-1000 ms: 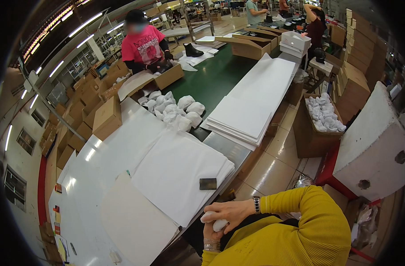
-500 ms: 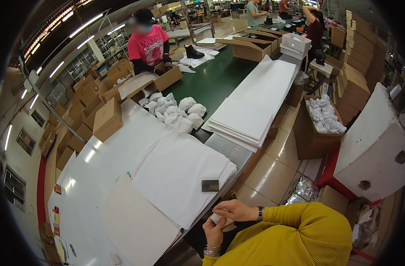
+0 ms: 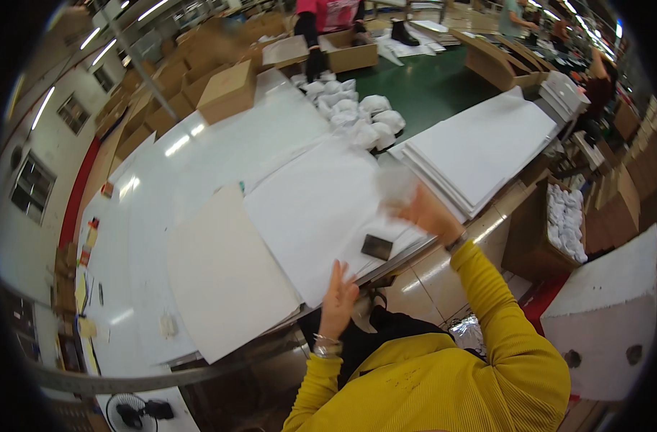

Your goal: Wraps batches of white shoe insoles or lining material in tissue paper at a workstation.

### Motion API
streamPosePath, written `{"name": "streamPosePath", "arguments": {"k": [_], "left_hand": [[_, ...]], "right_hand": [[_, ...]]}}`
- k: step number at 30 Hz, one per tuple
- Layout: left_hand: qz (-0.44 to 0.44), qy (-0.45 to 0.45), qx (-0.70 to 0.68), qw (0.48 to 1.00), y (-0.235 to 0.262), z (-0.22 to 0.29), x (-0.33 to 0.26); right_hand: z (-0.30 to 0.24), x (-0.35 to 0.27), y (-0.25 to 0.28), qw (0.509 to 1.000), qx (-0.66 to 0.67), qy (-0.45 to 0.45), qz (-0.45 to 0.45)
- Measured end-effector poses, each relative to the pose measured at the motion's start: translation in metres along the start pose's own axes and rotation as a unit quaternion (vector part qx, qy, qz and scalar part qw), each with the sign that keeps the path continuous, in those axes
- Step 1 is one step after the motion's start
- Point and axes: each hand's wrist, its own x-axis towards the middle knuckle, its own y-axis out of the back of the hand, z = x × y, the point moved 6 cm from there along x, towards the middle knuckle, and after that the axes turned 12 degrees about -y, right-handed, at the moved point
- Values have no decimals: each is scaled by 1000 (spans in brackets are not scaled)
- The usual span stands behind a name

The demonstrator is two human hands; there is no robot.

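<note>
My right hand (image 3: 430, 214) reaches forward over the near right part of the white paper sheets (image 3: 307, 205), closed on a white wad of crumpled paper (image 3: 394, 186). Both the fingers and the wad are smeared by motion. My left hand (image 3: 338, 301) is held up just in front of the table's near edge with its fingers stretched out and nothing in it. A small dark block (image 3: 377, 247) lies on the sheets between my hands. Beyond my right hand, a pile of white paper balls (image 3: 357, 115) sits at the far end of the sheets.
Thicker white sheets (image 3: 479, 151) are stacked at the right. A cream sheet (image 3: 224, 270) lies on the left. A person in pink (image 3: 335, 14) reaches toward the pile beside an open carton (image 3: 351, 57). At the right stands a box of paper balls (image 3: 536, 234).
My hands were together around the white wad near my body; they are now apart. The right has carried it forward, the left has opened. The view has shifted, and the other person's arm reaches toward the pile.
</note>
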Motion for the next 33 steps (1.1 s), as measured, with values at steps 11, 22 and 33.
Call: {"name": "streamPosePath", "arguments": {"k": [11, 22, 33], "left_hand": [[248, 42, 605, 756, 288, 29, -31], [307, 41, 646, 698, 318, 37, -63], [387, -77, 607, 690, 316, 47, -77]], "right_hand": [[81, 16, -52, 572, -799, -135, 128], [77, 217, -190, 738, -665, 93, -66], [272, 254, -346, 655, -547, -56, -519]]}}
